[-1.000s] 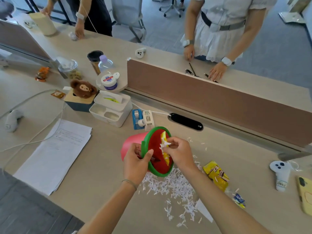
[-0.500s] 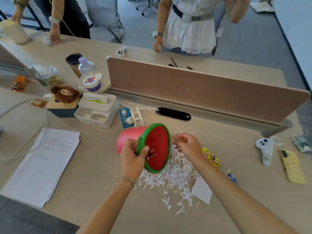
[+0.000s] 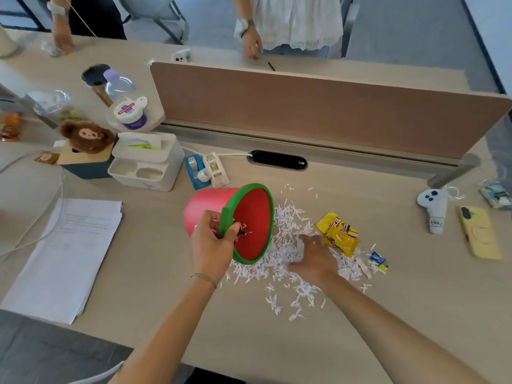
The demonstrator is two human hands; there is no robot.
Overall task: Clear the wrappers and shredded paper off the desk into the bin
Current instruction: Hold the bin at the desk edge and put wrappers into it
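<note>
Two hands are at work over the light wood desk (image 3: 277, 342). Left hand (image 3: 213, 245) grasps the green rim of the red bin (image 3: 210, 206), thumb inside the mouth and fingers curled round the outside; the bin is tipped on its side with its opening facing right, lower rim touching the desk. A few white shreds and a dark scrap lie inside, by the thumb. Right hand (image 3: 314, 259) rests palm-down on the shredded paper (image 3: 279, 245), fingers spread and only loosely bent; the hand is motion-blurred, and whether any paper is pinched beneath it cannot be told. The shredded paper lies heaped on the desk against the bin's mouth and under the right hand, with loose strips scattered toward the near edge and toward the partition (image 3: 318, 106). Yellow snack wrapper (image 3: 338, 234) lies just right of the right hand's fingertips, at the heap's edge. Small blue-and-yellow wrapper (image 3: 377, 261) lies further right, near the heap. White controller (image 3: 433, 210) and yellow phone (image 3: 480, 234) lie well apart at the right. Stack of printed sheets (image 3: 63, 256) lies at the left.
</note>
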